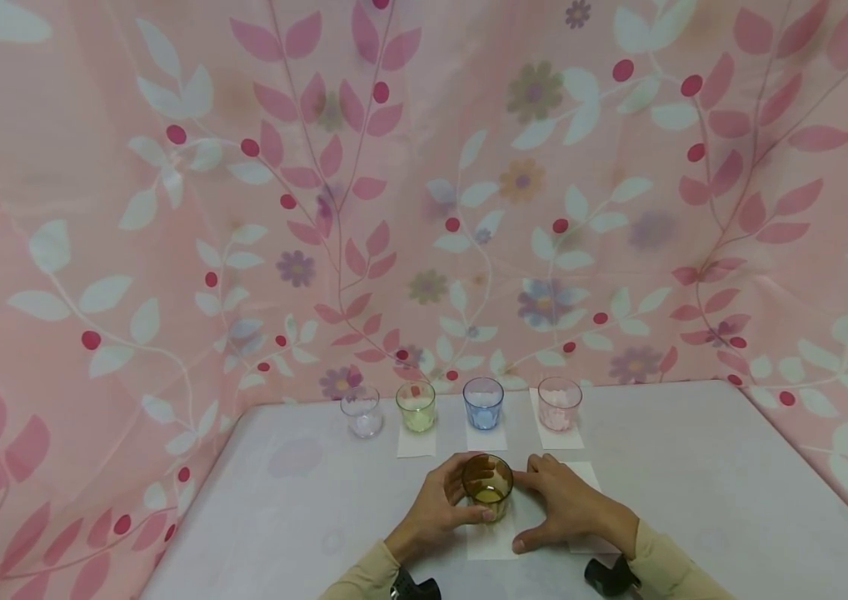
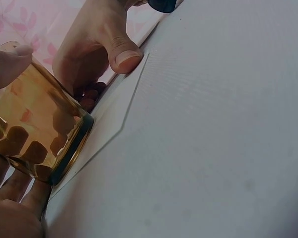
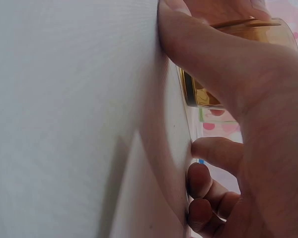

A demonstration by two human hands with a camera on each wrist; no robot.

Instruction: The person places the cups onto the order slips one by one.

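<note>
My left hand grips an amber glass, thumb on its near side and fingers round its far side. The glass stands upright over a white paper card; in the left wrist view its dark base is close over the card. To the right of the glass is my right hand, thumb spread from the fingers. Its thumb presses down at the card's edge in the left wrist view. In the right wrist view the other fingers lie low by the table, beside the glass.
Along the back stand a clear glass, a green glass, a blue glass and a pink glass, the last three with white cards under them. Another white card lies beneath my right wrist. A patterned pink curtain hangs behind the table.
</note>
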